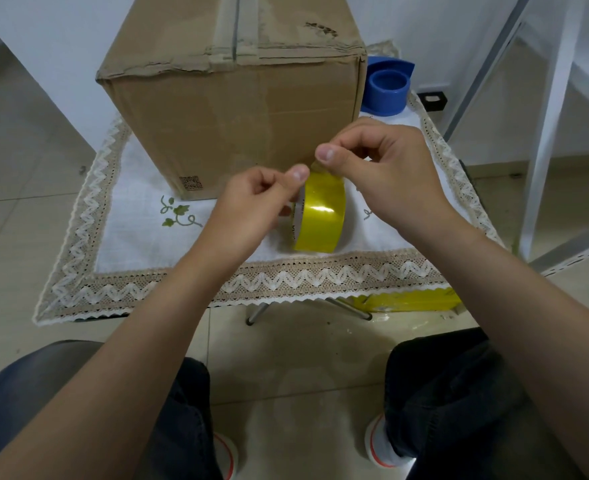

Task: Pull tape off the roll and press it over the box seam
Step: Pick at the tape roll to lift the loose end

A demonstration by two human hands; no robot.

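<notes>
A yellow tape roll [322, 216] stands on edge above the cloth, in front of a large cardboard box [234, 109]. My left hand [255, 199] grips the roll's left side, thumb on its top rim. My right hand [379, 168] pinches the tape's free end at the top of the roll between thumb and forefinger. The box's top seam [236, 26] runs away from me down the middle of the lid, with old tape residue beside it.
A small table carries a white cloth with a lace border [251, 282]. A blue tape dispenser [386, 86] sits behind the box at the right. Yellow tape scraps [411, 301] lie under the table's right edge. White shelf frames [546, 116] stand at the right.
</notes>
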